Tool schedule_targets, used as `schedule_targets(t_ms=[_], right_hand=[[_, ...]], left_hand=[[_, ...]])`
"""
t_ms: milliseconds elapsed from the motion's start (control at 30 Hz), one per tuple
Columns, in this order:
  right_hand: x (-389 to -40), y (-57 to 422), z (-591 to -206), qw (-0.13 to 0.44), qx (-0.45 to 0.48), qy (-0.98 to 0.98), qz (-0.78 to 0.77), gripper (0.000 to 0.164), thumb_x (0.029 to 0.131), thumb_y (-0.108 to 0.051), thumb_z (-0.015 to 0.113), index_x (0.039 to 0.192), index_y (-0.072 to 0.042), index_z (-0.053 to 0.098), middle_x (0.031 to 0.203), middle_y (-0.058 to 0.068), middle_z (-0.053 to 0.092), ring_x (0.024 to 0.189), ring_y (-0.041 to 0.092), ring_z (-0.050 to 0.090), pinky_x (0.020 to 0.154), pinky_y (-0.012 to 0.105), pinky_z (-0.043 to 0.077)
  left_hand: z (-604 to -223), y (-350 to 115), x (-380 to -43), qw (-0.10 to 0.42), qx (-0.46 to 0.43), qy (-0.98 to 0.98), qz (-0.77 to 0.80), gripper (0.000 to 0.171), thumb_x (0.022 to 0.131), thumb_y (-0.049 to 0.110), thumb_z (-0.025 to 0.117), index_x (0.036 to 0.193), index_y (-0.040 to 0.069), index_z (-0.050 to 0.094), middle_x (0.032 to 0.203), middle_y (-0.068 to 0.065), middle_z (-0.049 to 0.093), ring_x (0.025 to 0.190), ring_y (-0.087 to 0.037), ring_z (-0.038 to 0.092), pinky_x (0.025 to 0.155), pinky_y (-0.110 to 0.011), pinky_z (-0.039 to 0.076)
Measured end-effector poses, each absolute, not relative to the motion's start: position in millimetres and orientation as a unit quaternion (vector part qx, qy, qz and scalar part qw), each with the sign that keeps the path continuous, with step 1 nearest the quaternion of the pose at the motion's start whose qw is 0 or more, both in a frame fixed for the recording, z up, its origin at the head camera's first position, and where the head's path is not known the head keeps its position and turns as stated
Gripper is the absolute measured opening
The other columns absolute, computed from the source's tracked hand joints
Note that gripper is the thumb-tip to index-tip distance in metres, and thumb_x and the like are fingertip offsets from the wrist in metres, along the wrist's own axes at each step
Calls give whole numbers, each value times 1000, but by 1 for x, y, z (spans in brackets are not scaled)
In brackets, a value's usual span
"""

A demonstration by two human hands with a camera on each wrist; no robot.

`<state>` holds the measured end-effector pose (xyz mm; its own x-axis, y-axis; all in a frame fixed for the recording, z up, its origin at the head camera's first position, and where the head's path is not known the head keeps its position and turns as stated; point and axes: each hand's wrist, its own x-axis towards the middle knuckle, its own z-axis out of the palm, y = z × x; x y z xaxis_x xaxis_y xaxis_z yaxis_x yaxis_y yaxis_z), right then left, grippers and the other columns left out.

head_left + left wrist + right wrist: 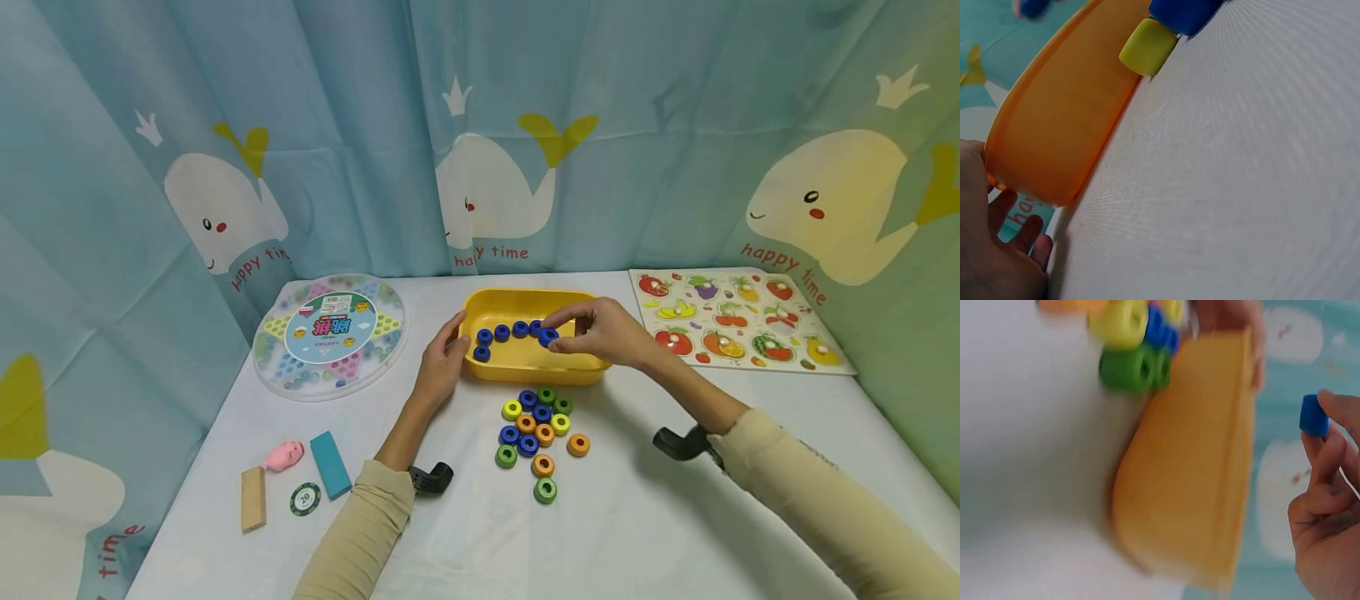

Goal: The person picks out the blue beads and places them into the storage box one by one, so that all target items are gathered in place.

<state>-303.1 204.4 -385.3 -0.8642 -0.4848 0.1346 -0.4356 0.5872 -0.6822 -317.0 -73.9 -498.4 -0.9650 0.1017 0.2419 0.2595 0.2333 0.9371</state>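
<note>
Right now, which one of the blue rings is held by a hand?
The blue ring pinched by the right hand, above the yellow tray; the other blue rings all lie in the tray or on the table.

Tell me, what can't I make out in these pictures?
Right wrist view: the inside of the yellow oblong plastic tray and the small blue plastic rings lying in it, hidden by its wall.
Right wrist view: an orange plastic ring, blurred and cut off by the top edge.
Left wrist view: part of the left hand, cut off by the left edge.
Head view: fine print on the round transparent game box, too small.
</note>
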Motion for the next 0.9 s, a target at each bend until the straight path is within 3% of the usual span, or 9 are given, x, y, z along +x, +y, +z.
schedule_targets(t_ms=[167, 400, 633, 900], right_hand=[[-345, 210, -407, 82, -252, 899, -349, 32, 75, -34, 78, 102, -17, 73, 91, -5, 67, 69, 22, 51, 55, 29, 41], [-374, 206, -422, 134, -282, 895, -319, 26, 76, -27, 77, 101, -20, 74, 101, -7, 68, 86, 19, 58, 72, 35, 48], [-385, 200, -432, 174, -293, 889, -305, 25, 76, -21, 78, 100, -20, 74, 99, -8, 68, 87, 18, 58, 74, 33, 49], [-389, 196, -440, 221, -307, 870, -315, 20, 78, -12, 75, 98, -16, 75, 103, -5, 67, 99, 16, 57, 89, 35, 47]], left_hand=[[-497, -74, -316, 57, -117, -778, -614, 43, 99, 26, 45, 141, 28, 39, 144, 10, 35, 130, -11, 33, 104, -32, 33], [-466, -74, -299, 51, -123, -780, -612, 44, 99, 15, 44, 142, 9, 38, 146, -4, 35, 131, -18, 34, 104, -34, 33], [-467, -74, -298, 55, -120, -779, -613, 44, 98, 16, 43, 142, 9, 39, 146, -5, 36, 131, -19, 34, 104, -36, 33], [-484, -75, -309, 53, -123, -774, -619, 44, 99, 19, 44, 142, 16, 39, 145, 2, 36, 131, -16, 34, 105, -36, 32]])
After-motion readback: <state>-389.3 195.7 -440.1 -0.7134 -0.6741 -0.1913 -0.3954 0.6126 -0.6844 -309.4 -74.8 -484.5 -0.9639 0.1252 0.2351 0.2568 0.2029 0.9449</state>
